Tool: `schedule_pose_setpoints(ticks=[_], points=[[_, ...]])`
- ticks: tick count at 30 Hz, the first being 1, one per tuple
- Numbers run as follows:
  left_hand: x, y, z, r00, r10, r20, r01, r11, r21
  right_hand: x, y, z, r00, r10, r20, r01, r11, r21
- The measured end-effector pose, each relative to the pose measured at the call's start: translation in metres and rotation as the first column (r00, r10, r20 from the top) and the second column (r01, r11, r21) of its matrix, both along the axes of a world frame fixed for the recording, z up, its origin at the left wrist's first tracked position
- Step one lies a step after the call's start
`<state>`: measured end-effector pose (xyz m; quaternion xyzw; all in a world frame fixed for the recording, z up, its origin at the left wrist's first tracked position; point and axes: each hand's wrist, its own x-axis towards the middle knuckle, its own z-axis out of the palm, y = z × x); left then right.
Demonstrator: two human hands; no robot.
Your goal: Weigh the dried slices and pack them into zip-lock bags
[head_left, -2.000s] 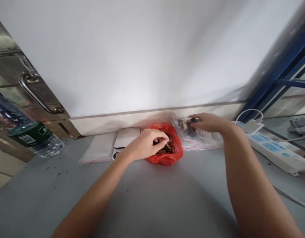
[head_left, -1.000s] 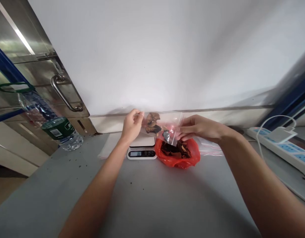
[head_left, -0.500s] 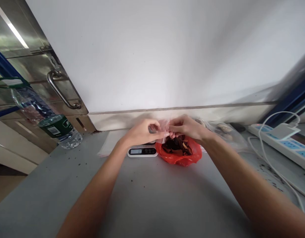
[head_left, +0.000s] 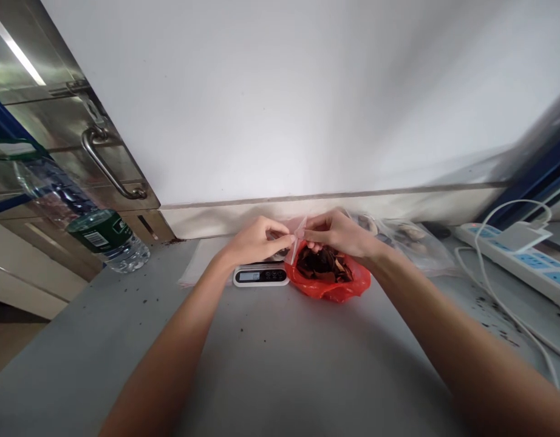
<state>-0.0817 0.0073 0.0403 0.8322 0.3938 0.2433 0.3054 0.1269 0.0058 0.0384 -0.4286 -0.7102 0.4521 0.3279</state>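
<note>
My left hand (head_left: 262, 238) and my right hand (head_left: 337, 235) pinch the top edge of a clear plastic zip bag (head_left: 297, 234) between them. The bag hangs partly in front of a red plastic bag (head_left: 328, 290), which stands open below my right hand. Dark brown, dried flaky pieces (head_left: 323, 265) fill the red bag. Left of it, under my left hand, lies a white digital kitchen scale (head_left: 260, 276) with a lit display; its far part is hidden by the hand. A stack of clear flat bags (head_left: 201, 261) lies beside the scale.
Clear bags of pale dried pieces (head_left: 410, 237) lie right of my right hand. A white power strip (head_left: 521, 255) with a charger and cable (head_left: 483, 267) runs along the right. A large water bottle (head_left: 102, 230) stands at left. Dark crumbs dot the grey table (head_left: 262, 376).
My left hand has shifted slightly left, and the clear bag's top edge now shows stretched between both hands. The view has tilted slightly.
</note>
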Motion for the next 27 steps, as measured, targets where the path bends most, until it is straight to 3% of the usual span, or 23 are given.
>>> schedule_pose_setpoints(ticks=[6, 15, 21, 23, 25, 27], points=[[-0.002, 0.005, -0.004, 1.0, 0.001, 0.019, -0.001, 1.0, 0.017, -0.006, -0.002, 0.003, 1.0, 0.02, -0.006, -0.02, 1.0, -0.014], [0.011, -0.003, 0.003, 0.987, 0.161, 0.009, -0.161, 0.987, -0.004, -0.007, 0.0, 0.013, 0.99, -0.059, 0.128, 0.067, 0.996, -0.058], [0.005, 0.004, 0.006, 0.906, 0.411, 0.106, -0.419, 0.906, 0.066, -0.001, 0.007, 0.005, 0.985, -0.089, 0.148, 0.102, 0.991, -0.081], [0.003, 0.003, 0.008, 0.878, 0.449, 0.165, -0.471, 0.871, 0.139, -0.003, 0.006, 0.002, 0.973, -0.193, 0.123, 0.197, 0.98, -0.02], [0.005, -0.001, 0.01, 0.865, 0.475, 0.16, -0.5, 0.84, 0.213, -0.009, 0.002, 0.001, 0.946, -0.313, 0.082, 0.299, 0.942, 0.151], [0.01, -0.006, 0.01, 0.852, 0.513, 0.107, -0.52, 0.803, 0.292, -0.016, -0.002, 0.0, 0.926, -0.366, 0.092, 0.321, 0.893, 0.317]])
